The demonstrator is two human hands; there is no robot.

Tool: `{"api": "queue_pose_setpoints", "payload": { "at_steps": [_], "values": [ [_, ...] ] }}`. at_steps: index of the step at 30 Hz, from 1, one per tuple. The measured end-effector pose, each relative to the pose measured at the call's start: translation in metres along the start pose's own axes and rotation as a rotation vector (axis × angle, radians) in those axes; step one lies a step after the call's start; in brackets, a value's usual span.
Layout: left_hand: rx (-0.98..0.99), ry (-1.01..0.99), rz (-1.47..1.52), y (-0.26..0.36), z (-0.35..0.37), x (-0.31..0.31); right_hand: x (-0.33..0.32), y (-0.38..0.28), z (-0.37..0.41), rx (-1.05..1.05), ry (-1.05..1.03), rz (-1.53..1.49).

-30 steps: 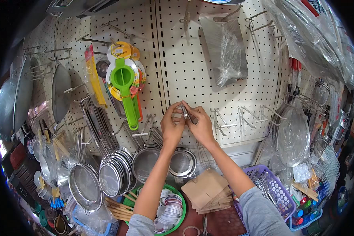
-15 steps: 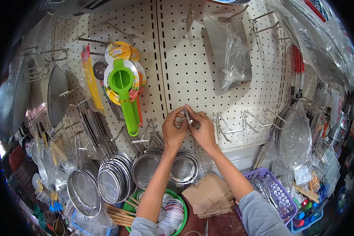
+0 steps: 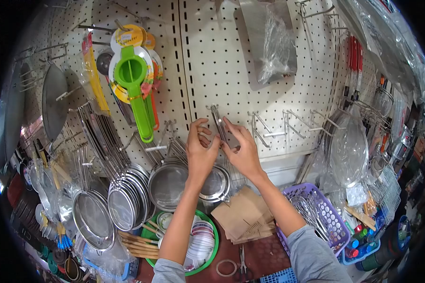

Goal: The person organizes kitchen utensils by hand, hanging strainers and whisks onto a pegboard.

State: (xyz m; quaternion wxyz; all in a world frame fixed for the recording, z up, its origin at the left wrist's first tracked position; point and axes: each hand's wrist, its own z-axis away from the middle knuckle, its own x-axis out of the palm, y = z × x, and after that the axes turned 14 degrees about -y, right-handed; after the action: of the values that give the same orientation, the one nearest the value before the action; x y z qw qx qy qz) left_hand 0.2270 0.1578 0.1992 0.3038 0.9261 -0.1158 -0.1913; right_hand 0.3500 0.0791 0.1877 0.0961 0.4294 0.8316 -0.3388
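Both hands are raised at the pegboard, around a metal hook with slim metal handles hanging from it. My left hand is just left of the handles, fingers loosely bent and apart. On the other side my right hand has its fingers stretched up beside the handles, its thumb near the left thumb. Whether the fingertips touch the metal is hard to tell. Thin wires run down behind my hands, and their lower ends are partly hidden. Below my left wrist hangs a round strainer, partly covered by the forearm.
Several mesh strainers hang at left, under a green lemon squeezer. Bare hooks stick out at right. Below are a green basin, brown cardboard pieces, pliers and a purple basket of metal utensils.
The view has tilted down, so the board sits higher in it. My hands have parted slightly and loosened; the hook and handles between them now show more plainly.
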Motion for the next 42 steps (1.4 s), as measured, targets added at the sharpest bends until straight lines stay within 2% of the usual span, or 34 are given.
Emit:
{"api": "queue_pose_setpoints", "payload": {
  "at_steps": [9, 12, 15, 16, 20, 23, 24, 27, 28, 32, 35, 39, 40, 42],
  "values": [
    [-0.073, -0.209, 0.227, 0.015, 0.089, 0.035, -0.017, -0.006, 0.106, 0.124, -0.131, -0.227],
    [-0.084, -0.308, 0.303, 0.020, 0.127, 0.058, -0.032, -0.009, 0.150, 0.176, -0.182, -0.191],
    [-0.110, -0.312, 0.409, 0.028, 0.162, 0.093, -0.045, 0.003, 0.204, 0.193, -0.200, -0.041],
    [-0.108, -0.372, 0.391, 0.027, 0.173, 0.103, -0.047, 0.014, 0.225, 0.197, -0.189, 0.024],
    [-0.224, -0.462, 0.531, 0.034, 0.222, 0.155, -0.068, 0.026, 0.298, 0.457, -0.167, -0.175],
    [-0.270, -0.542, 0.599, 0.038, 0.253, 0.197, -0.089, 0.035, 0.341, 0.518, -0.165, -0.102],
    [-0.291, -0.563, 0.613, 0.042, 0.260, 0.210, -0.102, 0.022, 0.345, 0.658, -0.133, -0.238],
    [-0.223, -0.614, 0.603, 0.046, 0.280, 0.246, -0.126, 0.042, 0.386, 0.650, -0.152, -0.005],
    [-0.241, -0.634, 0.615, 0.045, 0.286, 0.258, -0.133, 0.048, 0.397, 0.680, -0.113, -0.027],
    [-0.274, -0.730, 0.597, 0.037, 0.309, 0.301, -0.171, 0.078, 0.441, 0.755, -0.205, 0.127],
    [-0.385, -0.888, 0.514, 0.025, 0.324, 0.327, -0.186, 0.114, 0.477, 0.876, -0.247, 0.113],
    [-0.268, -0.999, 0.262, 0.013, 0.332, 0.348, -0.195, 0.137, 0.498, 1.028, -0.318, 0.221],
    [-0.283, -1.005, 0.323, 0.014, 0.332, 0.350, -0.199, 0.132, 0.494, 1.109, -0.390, 0.255],
    [-0.230, -0.941, 0.407, 0.012, 0.328, 0.350, -0.194, 0.144, 0.507, 1.090, -0.484, 0.291]
  ]
}}
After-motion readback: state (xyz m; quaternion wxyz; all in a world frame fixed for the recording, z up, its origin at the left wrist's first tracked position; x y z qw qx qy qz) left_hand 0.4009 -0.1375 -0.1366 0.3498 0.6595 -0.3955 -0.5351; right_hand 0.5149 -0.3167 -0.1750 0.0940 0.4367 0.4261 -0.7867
